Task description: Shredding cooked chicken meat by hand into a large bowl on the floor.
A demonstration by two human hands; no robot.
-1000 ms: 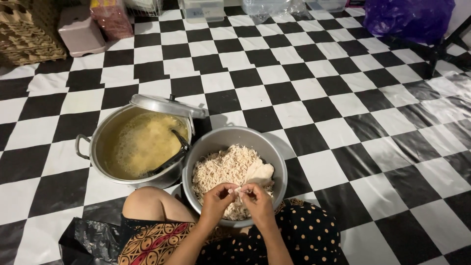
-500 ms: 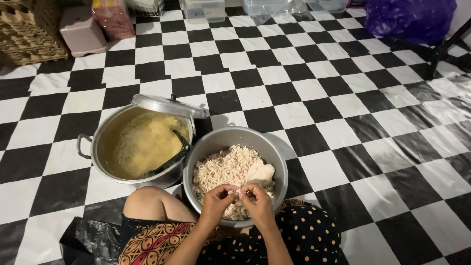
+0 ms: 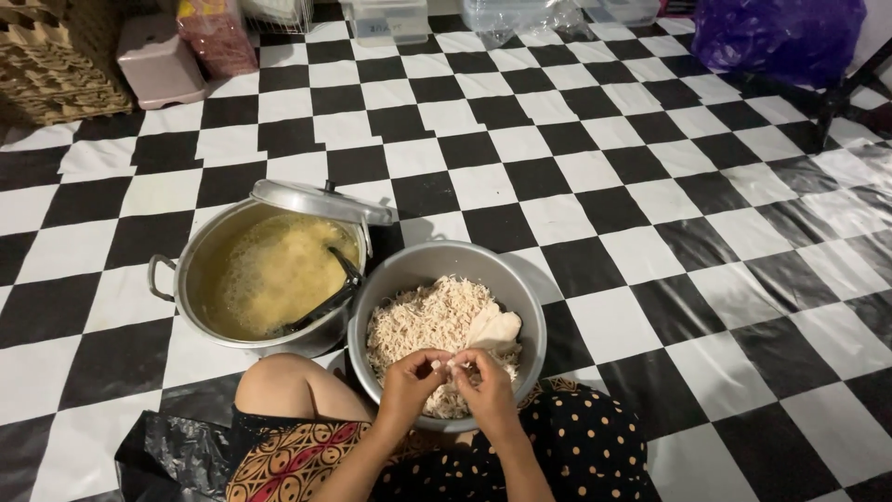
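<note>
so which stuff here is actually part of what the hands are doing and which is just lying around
In use:
- left hand and right hand, pinching a small pale piece together
- metal bowl of shredded pale food
- whole pale chunk in it

Lying about:
- pot of yellow broth, ladle, tilted lid
- purple bag
- pink box
- woven basket

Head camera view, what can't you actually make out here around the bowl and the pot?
- What the left hand and right hand pinch: too small, covered by fingertips.
- Near side of the metal bowl: hidden by both hands.
- Lower end of the dark ladle: sunk in the pot's yellow broth.
- Pot far rim: covered by its tilted lid.
- Purple bag: cut off by the top edge.
</note>
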